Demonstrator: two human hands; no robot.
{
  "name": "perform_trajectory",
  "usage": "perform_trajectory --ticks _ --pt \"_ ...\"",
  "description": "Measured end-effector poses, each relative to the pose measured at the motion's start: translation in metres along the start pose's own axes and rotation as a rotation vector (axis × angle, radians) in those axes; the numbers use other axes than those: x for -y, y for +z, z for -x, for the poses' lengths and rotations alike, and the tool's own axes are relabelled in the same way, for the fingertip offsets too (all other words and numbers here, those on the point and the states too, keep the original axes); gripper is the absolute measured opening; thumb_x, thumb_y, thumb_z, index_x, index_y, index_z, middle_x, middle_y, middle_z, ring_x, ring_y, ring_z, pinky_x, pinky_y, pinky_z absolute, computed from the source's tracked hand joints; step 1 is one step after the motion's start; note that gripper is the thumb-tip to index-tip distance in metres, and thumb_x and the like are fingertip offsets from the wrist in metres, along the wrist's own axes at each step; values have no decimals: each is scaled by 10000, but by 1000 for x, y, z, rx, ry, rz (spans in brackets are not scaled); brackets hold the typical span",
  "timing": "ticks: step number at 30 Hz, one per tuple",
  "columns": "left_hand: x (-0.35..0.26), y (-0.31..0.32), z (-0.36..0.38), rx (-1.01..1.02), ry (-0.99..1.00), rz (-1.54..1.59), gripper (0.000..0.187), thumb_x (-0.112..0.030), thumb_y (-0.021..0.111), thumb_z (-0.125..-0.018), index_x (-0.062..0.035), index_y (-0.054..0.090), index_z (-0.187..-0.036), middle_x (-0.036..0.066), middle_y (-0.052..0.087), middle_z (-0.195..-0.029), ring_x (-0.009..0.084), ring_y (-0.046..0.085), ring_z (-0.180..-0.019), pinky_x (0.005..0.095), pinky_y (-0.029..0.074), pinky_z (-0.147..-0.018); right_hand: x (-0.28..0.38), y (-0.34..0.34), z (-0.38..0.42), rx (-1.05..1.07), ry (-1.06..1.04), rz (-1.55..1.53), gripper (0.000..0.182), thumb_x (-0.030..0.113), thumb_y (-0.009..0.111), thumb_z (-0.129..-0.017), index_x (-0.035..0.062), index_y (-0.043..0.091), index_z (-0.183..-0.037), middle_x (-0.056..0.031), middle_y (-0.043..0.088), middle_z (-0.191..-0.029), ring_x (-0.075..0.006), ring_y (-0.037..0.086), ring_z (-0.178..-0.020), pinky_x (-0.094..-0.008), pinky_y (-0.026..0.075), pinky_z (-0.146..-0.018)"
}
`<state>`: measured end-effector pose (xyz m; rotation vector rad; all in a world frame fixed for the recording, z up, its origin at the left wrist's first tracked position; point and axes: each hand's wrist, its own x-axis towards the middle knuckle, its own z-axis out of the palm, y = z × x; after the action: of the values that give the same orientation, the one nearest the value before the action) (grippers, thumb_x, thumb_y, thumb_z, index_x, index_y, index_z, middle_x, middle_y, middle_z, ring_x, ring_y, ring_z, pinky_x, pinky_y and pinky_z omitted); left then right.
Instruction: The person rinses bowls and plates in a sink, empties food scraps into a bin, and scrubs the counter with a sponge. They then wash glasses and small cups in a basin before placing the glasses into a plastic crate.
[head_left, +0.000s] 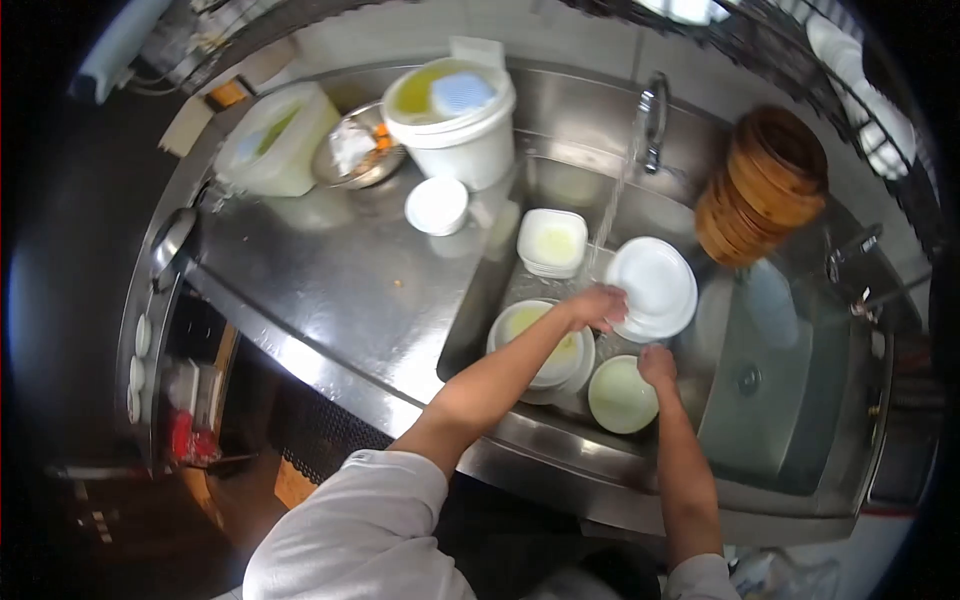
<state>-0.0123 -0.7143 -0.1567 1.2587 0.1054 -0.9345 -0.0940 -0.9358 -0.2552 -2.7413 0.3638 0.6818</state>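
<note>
In the left sink basin, my left hand (pixel 598 307) has its fingers closed at the left edge of a white plate (pixel 655 285). My right hand (pixel 657 366) is closed on the upper right rim of a pale round bowl (pixel 620 396), just below the plate. Stacked round bowls (pixel 535 330) sit partly behind my left forearm. Square white dishes (pixel 552 242) are stacked above them. Water runs from the faucet (pixel 654 125) beside the square dishes and the plate.
Left of the basin, the steel counter (pixel 330 280) holds a white bucket (pixel 455 130), a small white bowl (pixel 437 206), a metal bowl (pixel 360 150) and a plastic tub (pixel 280 145). Bamboo steamers (pixel 760 185) stand behind the water-filled right basin (pixel 750 430).
</note>
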Motion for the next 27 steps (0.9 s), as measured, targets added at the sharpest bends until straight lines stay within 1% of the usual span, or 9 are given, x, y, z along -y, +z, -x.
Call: perform_trajectory --ticks 4,7,10,13,16,17,20,22,27 --pt "-31 -45 128 14 248 -255 327 -163 502 -950 -40 535 -1251 70 661 -1061 163 637 -944 295 510 -780 81 -51 -16 88 -37 -1160 170 94 502 -902 58 612 -1027 -123 666 -860 -232 653 -681 -363 548 -621" --pt "-66 -143 201 -197 563 -185 251 -69 482 -922 -37 618 -1130 58 677 -946 138 642 -848 272 515 -711 141 -79 -31 121 -71 -1465 145 71 511 -908 69 580 -1035 -71 621 -762 -155 612 -632 -283 518 -532" --pt "-115 -269 221 -961 880 -549 185 -62 517 -857 -9 680 -925 104 699 -845 178 653 -765 342 514 -715 180 -94 -46 143 -63 -1556 123 105 544 -907 63 582 -1017 -44 599 -726 -139 578 -586 -263 484 -485" --pt "-134 -335 241 -1413 512 -981 220 -200 563 -884 -12 648 -962 173 675 -913 322 654 -846 374 505 -741 191 -91 -60 185 -107 -1550 114 113 555 -906 69 579 -1009 -33 593 -732 -121 551 -564 -246 443 -446" --pt "-73 -352 245 -1256 329 -1270 440 -353 524 -908 1 582 -1164 216 558 -1263 370 535 -1156 460 454 -917 209 -93 -41 182 14 -1581 85 122 564 -905 79 583 -975 -17 576 -704 -108 526 -541 -243 419 -431" --pt "-44 -338 245 -1211 214 -1383 611 -447 461 -924 1 432 -1337 215 323 -1477 377 302 -1364 511 300 -1077 206 -89 -38 238 -56 -1574 73 134 563 -908 85 585 -957 -25 596 -724 -109 548 -559 -236 449 -452" --pt "22 -281 228 -1252 310 -1437 705 -485 456 -914 -16 340 -1427 230 216 -1523 352 160 -1433 554 137 -1134 218 -82 -10 168 107 -1507 81 135 533 -924 81 586 -952 -33 622 -751 -117 579 -595 -243 492 -490" --pt "24 -205 220 -951 405 -1375 721 -495 470 -906 -7 345 -1423 223 194 -1531 361 125 -1439 563 108 -1136 213 -69 4 214 109 -1525 113 156 530 -938 70 587 -982 -40 641 -799 -128 602 -650 -250 516 -559" --pt "8 -135 185 -714 751 -1125 497 -297 568 -867 -34 512 -1285 203 356 -1439 354 280 -1373 528 234 -1104 210 -29 48 357 110 -1407 262 222 425 -990 39 606 -941 -42 631 -795 -143 594 -652 -270 503 -588"
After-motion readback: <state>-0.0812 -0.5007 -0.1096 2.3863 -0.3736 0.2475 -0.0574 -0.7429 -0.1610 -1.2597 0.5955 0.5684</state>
